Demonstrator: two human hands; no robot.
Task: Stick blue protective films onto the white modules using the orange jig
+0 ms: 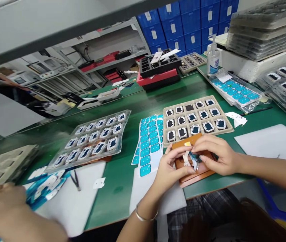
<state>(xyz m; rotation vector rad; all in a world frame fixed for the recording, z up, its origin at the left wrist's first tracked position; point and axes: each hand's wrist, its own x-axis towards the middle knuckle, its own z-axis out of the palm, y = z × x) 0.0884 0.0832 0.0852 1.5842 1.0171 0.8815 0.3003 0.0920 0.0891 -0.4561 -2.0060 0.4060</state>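
Observation:
My left hand (174, 164) is closed around the edge of a small white frame-like part (187, 159), thumb below and fingers above. My right hand (215, 154) reaches in from the right, its thumb and fingers pinched at a bluish, film-like piece (194, 157) on that part; its fingertips partly hide it. Both hands are above an orange-brown fixture block (197, 139) at the table's near edge. Behind the block, a beige tray (230, 127) holds rows of white-rimmed parts with dark centres. Sheets of blue stickers (145, 158) lie to the left of it.
At far left is a co-worker's blurred hand (4, 205), near peeled blue films (47, 185) and tweezers (75, 180). A clear tray (125, 134) holds more white parts. A pump bottle (212, 60) and stacked trays (261, 40) stand at back right. White foam sheets (271, 141) lie on the green table.

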